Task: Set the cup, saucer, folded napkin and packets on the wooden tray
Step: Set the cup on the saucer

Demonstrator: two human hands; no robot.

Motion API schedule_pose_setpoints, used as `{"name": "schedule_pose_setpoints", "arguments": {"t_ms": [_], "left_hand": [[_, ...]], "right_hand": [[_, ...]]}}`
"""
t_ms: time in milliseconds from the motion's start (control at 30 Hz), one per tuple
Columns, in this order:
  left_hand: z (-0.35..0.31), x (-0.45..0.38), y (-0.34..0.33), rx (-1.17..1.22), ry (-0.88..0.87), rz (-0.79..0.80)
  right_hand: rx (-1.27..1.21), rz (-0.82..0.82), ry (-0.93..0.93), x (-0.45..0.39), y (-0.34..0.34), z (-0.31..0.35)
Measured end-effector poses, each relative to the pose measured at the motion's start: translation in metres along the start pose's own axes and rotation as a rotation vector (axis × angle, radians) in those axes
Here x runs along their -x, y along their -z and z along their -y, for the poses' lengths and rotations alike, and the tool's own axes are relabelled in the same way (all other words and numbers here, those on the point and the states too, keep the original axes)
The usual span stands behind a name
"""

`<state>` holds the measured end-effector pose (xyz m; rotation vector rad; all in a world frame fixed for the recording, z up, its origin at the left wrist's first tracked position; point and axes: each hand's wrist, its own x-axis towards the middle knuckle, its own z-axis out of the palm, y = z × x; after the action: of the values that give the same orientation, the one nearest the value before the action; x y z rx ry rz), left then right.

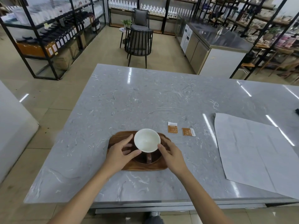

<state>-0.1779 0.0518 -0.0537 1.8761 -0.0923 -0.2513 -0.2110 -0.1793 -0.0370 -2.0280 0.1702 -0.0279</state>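
Observation:
A white-lined cup (147,139) with a brown handle stands on a dark saucer (150,160), and both rest on the wooden tray (116,139) near the table's front edge. My left hand (120,152) holds the cup's left side with thumb and fingers. My right hand (171,155) touches its right rim with the thumb. Two orange packets (172,128) (188,132) lie on the marble to the right of the tray. A large unfolded grey napkin (252,152) lies flat at the far right.
The grey marble table (145,97) stretches far back and right. A small dark object (297,111) sits at its right edge. Beyond stand black chairs (139,44), shelving racks and a steel counter (215,38).

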Motion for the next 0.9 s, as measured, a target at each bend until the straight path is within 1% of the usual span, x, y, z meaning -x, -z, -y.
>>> {"name": "schedule_pose_setpoints", "arguments": {"t_ms": [67, 233, 767, 833, 900], "left_hand": [[0.001, 0.003, 0.002, -0.003, -0.01, -0.035], [-0.005, 0.003, 0.002, -0.027, -0.026, 0.016], [-0.015, 0.006, 0.002, -0.094, -0.012, 0.056], [-0.019, 0.009, 0.004, -0.139, -0.036, 0.064], [-0.026, 0.01, 0.009, -0.192, -0.112, 0.052]], "right_hand": [[-0.024, -0.016, -0.013, 0.003, 0.0, -0.003], [-0.024, 0.002, -0.024, 0.006, -0.003, -0.003], [0.047, -0.038, -0.017, 0.008, -0.011, -0.005], [0.037, -0.013, -0.022, 0.011, -0.008, -0.001], [0.027, -0.006, -0.006, 0.017, -0.003, 0.0]]}}
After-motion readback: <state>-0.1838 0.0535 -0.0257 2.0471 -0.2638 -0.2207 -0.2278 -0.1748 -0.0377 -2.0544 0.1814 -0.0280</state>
